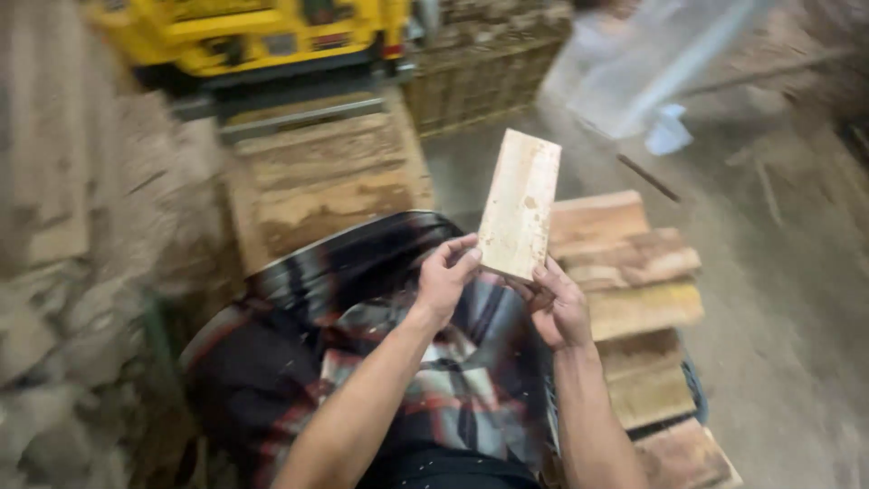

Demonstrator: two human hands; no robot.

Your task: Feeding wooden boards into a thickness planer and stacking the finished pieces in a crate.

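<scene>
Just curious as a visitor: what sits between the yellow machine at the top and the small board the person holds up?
In the head view, a stack of rough wooden boards lies between the yellow machine and the held small board.

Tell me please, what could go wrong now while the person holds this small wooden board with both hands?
1. Both the left hand and the right hand grip only the lower end of the wooden board, so it might tip or slip onto the lap.
2. The hands are bare and the board looks rough-sawn, so splinters seem possible.
3. The stacked boards beside the right hand lie unevenly; a bump could perhaps shift them.
</scene>
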